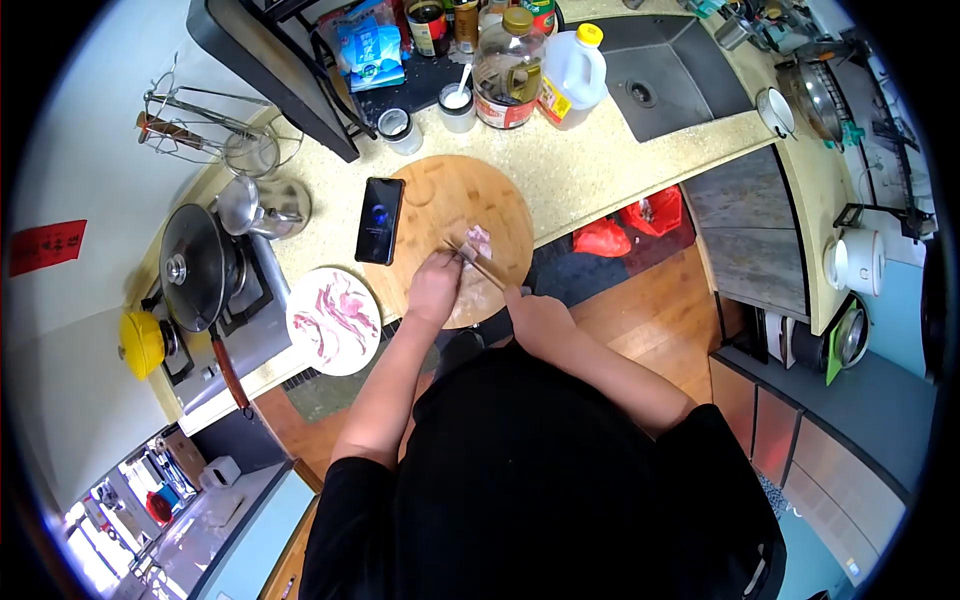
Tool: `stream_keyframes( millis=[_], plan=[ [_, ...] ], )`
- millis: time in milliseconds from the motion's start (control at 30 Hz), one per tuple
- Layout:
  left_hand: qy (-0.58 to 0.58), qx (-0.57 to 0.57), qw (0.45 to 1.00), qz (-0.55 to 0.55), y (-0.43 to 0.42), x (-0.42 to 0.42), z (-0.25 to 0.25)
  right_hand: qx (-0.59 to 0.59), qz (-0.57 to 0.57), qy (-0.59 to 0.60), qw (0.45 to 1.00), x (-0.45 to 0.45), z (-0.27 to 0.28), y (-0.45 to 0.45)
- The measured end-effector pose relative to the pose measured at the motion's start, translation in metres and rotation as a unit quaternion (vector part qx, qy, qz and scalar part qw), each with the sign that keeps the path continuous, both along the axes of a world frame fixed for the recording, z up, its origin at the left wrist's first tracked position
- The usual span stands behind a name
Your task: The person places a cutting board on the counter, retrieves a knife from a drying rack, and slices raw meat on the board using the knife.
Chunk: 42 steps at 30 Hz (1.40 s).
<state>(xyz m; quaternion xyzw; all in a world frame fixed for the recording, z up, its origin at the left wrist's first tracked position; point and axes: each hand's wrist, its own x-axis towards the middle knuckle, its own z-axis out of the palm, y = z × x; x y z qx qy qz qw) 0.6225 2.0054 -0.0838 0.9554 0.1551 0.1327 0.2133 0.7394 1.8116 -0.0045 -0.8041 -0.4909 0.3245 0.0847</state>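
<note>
My right hand [540,322] is wrapped around the handle of a kitchen knife [484,266]. Its blade points up and left across a round wooden cutting board [425,205]. Close beside the blade, my left hand [434,288] rests on the board with its fingers curled in; whatever is under them is hidden. A small heap of pale pink sliced meat [478,239] lies just beyond the blade. To the left, a white plate [297,300] carries several strips of raw meat [345,305]. A dark phone [380,220] lies at the board's left edge.
Behind the board stand small jars [400,131], a large glass jar [508,75] and a plastic jug [573,80]. A sink [680,75] is at the back right. On the left, a lidded pan [195,262] sits on the stove [265,335], near a metal pitcher [265,207].
</note>
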Motion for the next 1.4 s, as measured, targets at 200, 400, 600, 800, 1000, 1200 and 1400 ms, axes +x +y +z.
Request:
stream_keyframes(
  millis=[200,400,600,800,1000,1200,1400],
  plan=[
    [-0.009,0.0,1.0,-0.002,0.002,0.0,-0.01,-0.007,-0.018,0.001,1.0,-0.004,-0.018,0.032],
    [-0.016,-0.01,1.0,0.007,0.002,0.0,-0.006,0.043,-0.023,-0.016,0.999,-0.001,-0.035,0.065],
    [-0.068,-0.022,0.997,0.02,-0.002,-0.006,-0.003,0.019,-0.018,-0.002,1.0,0.011,-0.039,0.023],
    [-0.094,-0.089,0.989,0.071,-0.008,-0.013,0.011,0.049,-0.029,-0.004,0.998,0.02,-0.014,0.031],
    [-0.093,-0.056,0.994,0.033,-0.002,-0.018,0.0,0.058,0.005,0.009,0.998,-0.005,-0.007,0.027],
    [-0.043,-0.029,0.999,0.013,0.0,-0.016,0.002,-0.012,0.004,0.022,1.0,-0.011,-0.007,0.01],
    [-0.008,-0.034,0.999,0.003,-0.002,-0.015,-0.008,-0.01,-0.007,0.014,1.0,-0.017,-0.02,0.048]
  ],
)
